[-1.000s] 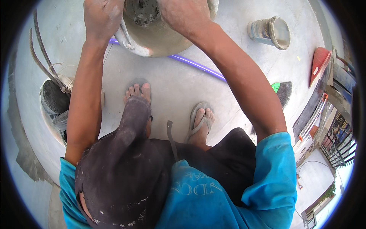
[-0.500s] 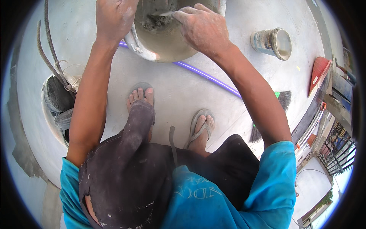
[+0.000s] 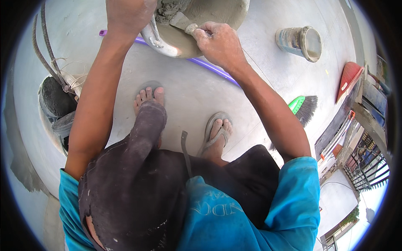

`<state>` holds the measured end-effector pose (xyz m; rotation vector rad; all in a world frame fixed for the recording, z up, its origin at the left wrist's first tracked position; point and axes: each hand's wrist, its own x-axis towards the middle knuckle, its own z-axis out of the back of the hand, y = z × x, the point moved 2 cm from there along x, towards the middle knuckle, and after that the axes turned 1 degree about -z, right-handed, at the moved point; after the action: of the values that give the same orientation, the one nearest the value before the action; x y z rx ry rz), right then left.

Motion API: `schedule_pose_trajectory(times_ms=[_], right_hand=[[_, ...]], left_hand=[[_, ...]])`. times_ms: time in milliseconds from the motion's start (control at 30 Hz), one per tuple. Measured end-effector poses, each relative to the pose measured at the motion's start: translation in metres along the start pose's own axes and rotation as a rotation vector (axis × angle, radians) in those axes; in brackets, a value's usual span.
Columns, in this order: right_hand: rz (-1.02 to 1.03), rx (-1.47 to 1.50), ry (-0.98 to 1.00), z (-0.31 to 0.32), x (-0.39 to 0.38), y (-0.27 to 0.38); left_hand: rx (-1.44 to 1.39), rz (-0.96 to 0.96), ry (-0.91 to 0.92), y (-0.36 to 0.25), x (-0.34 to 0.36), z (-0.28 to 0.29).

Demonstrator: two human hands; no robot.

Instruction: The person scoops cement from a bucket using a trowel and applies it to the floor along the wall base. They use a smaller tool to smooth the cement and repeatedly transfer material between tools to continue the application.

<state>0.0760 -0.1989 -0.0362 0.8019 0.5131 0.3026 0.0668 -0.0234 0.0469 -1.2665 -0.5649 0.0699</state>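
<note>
A tilted bucket (image 3: 172,49) with a pale rim and wet grey mortar (image 3: 169,10) inside lies at the top edge, partly cut off. My left hand (image 3: 130,16) is closed at the bucket's left rim, its fingertips out of sight. In my right hand (image 3: 221,44) is a putty knife (image 3: 181,21), gripped by its mortar-crusted handle. Its flat blade reaches into the bucket, touching or very near the mortar clump.
A broom's purple stick (image 3: 213,70) passes behind the bucket, its green-and-black head (image 3: 307,109) at right. A small mortar-smeared tub (image 3: 298,43) stands far right, near a red dustpan-like piece (image 3: 349,80). At left sits a container (image 3: 47,117) with dark rolled items.
My right hand has drawn the putty knife lower, toward the near rim, and its blade shows more plainly. The view has shifted a little. My left hand keeps its place at the bucket.
</note>
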Motion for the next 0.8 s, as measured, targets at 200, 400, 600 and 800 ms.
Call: schedule_pose_trajectory(times_ms=[200,400,600,800], right_hand=[[-0.213,0.229,0.099,0.012,0.018,0.023],[0.488,-0.579,-0.287,-0.008,0.012,0.018],[0.432,-0.562,-0.152,0.010,0.020,0.035],[0.516,-0.612,-0.103,0.010,0.015,0.039]], left_hand=[[-0.035,0.049,-0.015,0.001,-0.002,0.001],[0.050,-0.017,-0.049,0.015,0.004,0.009],[0.134,-0.060,-0.023,0.016,-0.001,0.015],[0.076,-0.027,-0.059,0.009,0.003,0.007]])
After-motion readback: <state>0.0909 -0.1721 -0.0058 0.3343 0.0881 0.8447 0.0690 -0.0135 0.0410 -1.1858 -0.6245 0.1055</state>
